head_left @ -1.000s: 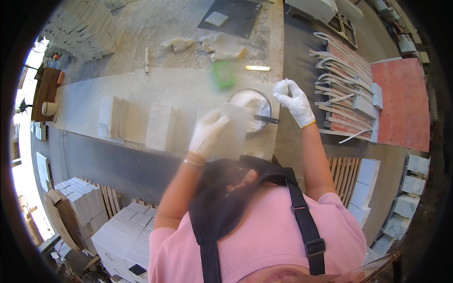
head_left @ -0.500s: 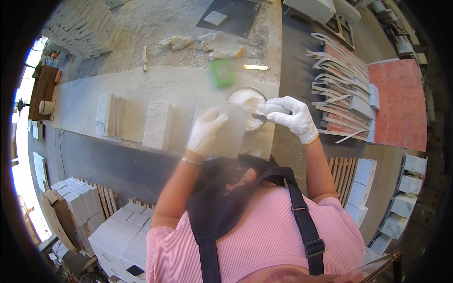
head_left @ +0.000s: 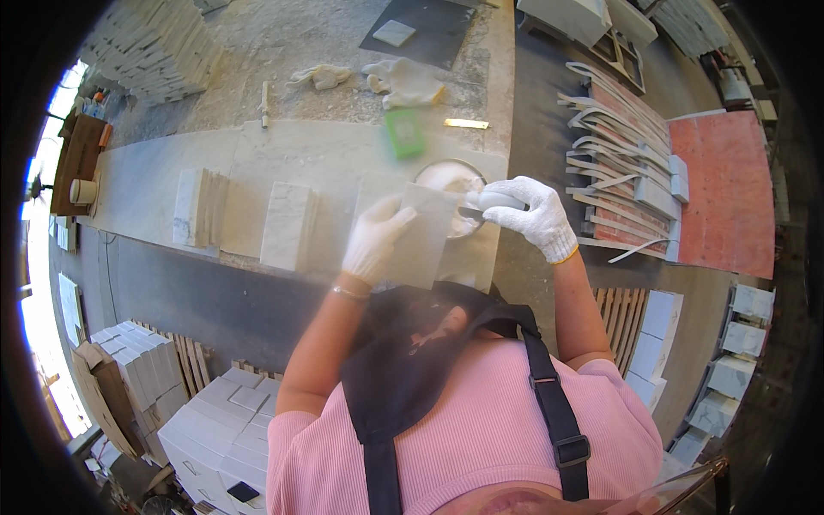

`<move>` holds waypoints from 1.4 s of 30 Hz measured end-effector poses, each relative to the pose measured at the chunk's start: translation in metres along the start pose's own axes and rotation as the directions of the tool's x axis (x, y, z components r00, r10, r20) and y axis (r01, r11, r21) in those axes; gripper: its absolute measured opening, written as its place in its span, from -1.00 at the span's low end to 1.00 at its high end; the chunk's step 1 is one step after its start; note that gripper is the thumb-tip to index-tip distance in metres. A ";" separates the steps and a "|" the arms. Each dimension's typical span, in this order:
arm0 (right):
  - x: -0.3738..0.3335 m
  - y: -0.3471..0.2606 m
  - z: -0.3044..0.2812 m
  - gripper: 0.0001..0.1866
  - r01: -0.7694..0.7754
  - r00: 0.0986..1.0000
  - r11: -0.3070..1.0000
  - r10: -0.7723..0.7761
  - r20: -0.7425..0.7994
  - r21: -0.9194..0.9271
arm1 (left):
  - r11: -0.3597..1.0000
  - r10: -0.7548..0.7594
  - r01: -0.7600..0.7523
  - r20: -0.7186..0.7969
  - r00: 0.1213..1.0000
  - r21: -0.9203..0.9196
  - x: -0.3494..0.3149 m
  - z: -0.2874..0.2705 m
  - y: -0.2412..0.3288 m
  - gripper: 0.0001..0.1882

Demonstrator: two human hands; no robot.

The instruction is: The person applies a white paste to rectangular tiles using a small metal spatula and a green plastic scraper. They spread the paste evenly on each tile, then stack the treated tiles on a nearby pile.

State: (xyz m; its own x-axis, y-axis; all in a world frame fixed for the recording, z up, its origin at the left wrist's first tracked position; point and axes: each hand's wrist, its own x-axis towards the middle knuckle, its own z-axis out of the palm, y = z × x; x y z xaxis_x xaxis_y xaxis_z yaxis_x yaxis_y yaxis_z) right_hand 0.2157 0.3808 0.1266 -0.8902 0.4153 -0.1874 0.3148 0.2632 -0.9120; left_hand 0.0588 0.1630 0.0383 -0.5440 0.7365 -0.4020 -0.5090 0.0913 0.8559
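White-gloved left hand [head_left: 371,245] grips a pale, rectangular tile [head_left: 427,239] that partly overlaps a round, dark-rimmed bowl [head_left: 476,169] containing white paste [head_left: 447,177]. White-gloved right hand [head_left: 534,216] is curled around a smooth, white, rounded object [head_left: 499,200] beside the bowl. Work appears under way; completion of the neighbouring white, grey-veined tile stack [head_left: 286,227] cannot be determined.

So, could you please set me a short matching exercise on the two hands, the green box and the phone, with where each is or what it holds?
Column one:
1. Left hand
2. Right hand
3. Green box
4. Phone

Column two:
A. On a white stack, lower left
B. Holding a flat tile
C. Holding a pale rounded piece
D. On the bench, near a loose glove

Pairs: 1-B, 2-C, 3-D, 4-A
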 end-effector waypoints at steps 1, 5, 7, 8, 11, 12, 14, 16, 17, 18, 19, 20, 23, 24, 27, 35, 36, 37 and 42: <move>0.000 0.000 0.000 -0.71 -0.010 1.000 1.000 0.010 -0.004 -0.004 | 1.000 0.001 -0.001 -0.001 1.000 0.003 0.000 0.000 0.000 -0.60; -0.001 -0.001 0.001 -0.71 -0.010 1.000 0.999 0.009 -0.019 -0.031 | 1.000 0.009 -0.009 0.000 1.000 0.010 0.000 0.000 0.000 -0.59; -0.001 -0.001 0.001 -0.70 -0.008 1.000 0.999 0.007 -0.023 -0.043 | 1.000 0.020 -0.020 0.005 1.000 0.023 0.000 -0.001 0.000 -0.59; -0.001 -0.001 0.001 -0.70 -0.005 1.000 0.999 0.004 -0.024 -0.046 | 0.999 0.013 -0.013 0.000 1.000 0.030 0.000 -0.001 -0.001 -0.59; 0.000 0.000 0.001 -0.70 -0.001 1.000 0.999 0.000 -0.025 -0.044 | 0.999 0.015 -0.015 -0.003 1.000 0.041 0.001 -0.001 -0.001 -0.58; 0.000 0.000 0.001 -0.70 0.000 1.000 0.999 -0.001 -0.025 -0.042 | 0.999 0.012 -0.012 -0.002 1.000 0.037 0.001 -0.001 -0.001 -0.58; 0.000 0.001 0.001 -0.70 -0.006 1.000 0.999 0.005 -0.026 -0.053 | 1.000 0.007 -0.007 -0.003 1.000 0.027 0.001 -0.001 -0.001 -0.58; 0.000 0.000 0.001 -0.70 -0.012 1.000 0.999 0.011 -0.027 -0.053 | 1.000 0.010 -0.010 -0.002 1.000 0.015 0.001 -0.001 -0.001 -0.57; 0.000 0.000 0.001 -0.71 -0.015 1.000 0.999 0.014 -0.027 -0.048 | 1.000 0.002 -0.002 -0.006 1.000 0.018 0.001 -0.001 -0.001 -0.57; 0.000 0.000 0.001 -0.71 -0.018 1.000 0.999 0.017 -0.026 -0.042 | 1.000 0.001 -0.001 -0.008 1.000 0.022 0.000 -0.001 -0.001 -0.57; 0.000 0.000 0.001 -0.71 -0.011 1.000 0.998 0.010 -0.025 -0.057 | 1.000 0.000 0.000 -0.009 1.000 0.026 0.000 -0.001 -0.001 -0.57; 0.000 0.000 0.001 -0.71 -0.005 1.000 0.997 0.003 -0.024 -0.072 | 1.000 -0.003 0.003 -0.011 1.000 0.031 0.000 -0.001 -0.001 -0.57; 0.000 0.000 0.001 -0.71 0.001 1.000 0.997 -0.003 -0.022 -0.076 | 0.999 -0.009 0.009 -0.012 1.000 0.037 0.001 -0.001 -0.001 -0.58; 0.000 0.000 0.001 -0.71 0.006 1.000 0.997 -0.007 -0.022 -0.072 | 0.999 -0.009 0.009 -0.009 1.000 0.035 0.001 -0.001 -0.001 -0.58; 0.001 0.001 0.002 -0.71 -0.004 1.000 0.998 0.003 -0.029 -0.057 | 0.999 -0.009 0.010 -0.009 1.000 0.035 0.001 -0.001 -0.001 -0.58; 0.001 -0.001 0.004 -0.73 0.005 0.999 0.999 -0.007 -0.048 -0.036 | 0.999 -0.007 0.008 -0.010 1.000 0.040 0.000 -0.001 0.000 -0.58; 0.001 -0.002 0.004 -0.74 0.005 0.999 1.000 -0.006 -0.051 -0.024 | 1.000 -0.010 0.011 -0.011 1.000 0.029 0.000 0.000 0.000 -0.59; 0.001 -0.002 0.004 -0.74 -0.004 0.999 1.000 0.004 -0.048 -0.010 | 1.000 -0.007 0.007 -0.009 1.000 0.017 0.000 0.000 0.000 -0.59; 0.001 0.001 0.005 -0.74 -0.021 0.998 0.999 0.022 -0.055 0.029 | 0.999 -0.005 0.006 -0.012 1.000 0.038 0.001 -0.001 -0.001 -0.58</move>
State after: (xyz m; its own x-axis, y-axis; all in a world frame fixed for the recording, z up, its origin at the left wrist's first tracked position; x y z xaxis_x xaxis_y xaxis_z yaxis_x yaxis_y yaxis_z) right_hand 0.2130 0.3771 0.1237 -0.8636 0.4681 -0.1873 0.3232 0.2288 -0.9183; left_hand 0.0582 0.1632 0.0372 -0.5492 0.7281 -0.4103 -0.4864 0.1208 0.8653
